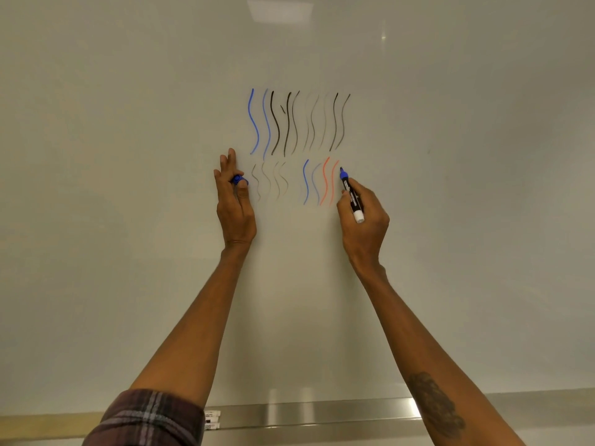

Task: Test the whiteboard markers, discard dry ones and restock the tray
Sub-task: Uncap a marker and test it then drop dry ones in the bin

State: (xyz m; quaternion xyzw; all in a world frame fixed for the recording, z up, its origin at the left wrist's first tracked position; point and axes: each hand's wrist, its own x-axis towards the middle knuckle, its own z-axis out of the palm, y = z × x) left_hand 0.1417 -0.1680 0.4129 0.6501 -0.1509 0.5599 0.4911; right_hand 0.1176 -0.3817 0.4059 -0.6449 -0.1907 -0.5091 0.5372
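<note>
hands at the whiteboard (128, 188), strokes between and above

the marker (351, 196) lies in the fingers of the right hand (363, 220), tip up, just right of the lower strokes (305, 181); the cap (239, 180) sits at the fingertips of the left hand (235, 210), just left of them. the upper strokes (275, 127) lie above both. well below the fingers runs the tray (306, 413), with more markers (212, 420) in it.

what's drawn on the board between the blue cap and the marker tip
Head view: four faint grey squiggles, then two blue lines and two orange lines, before the marker tip.

Dim even light, ceiling-lamp glare (faint) up top
</note>
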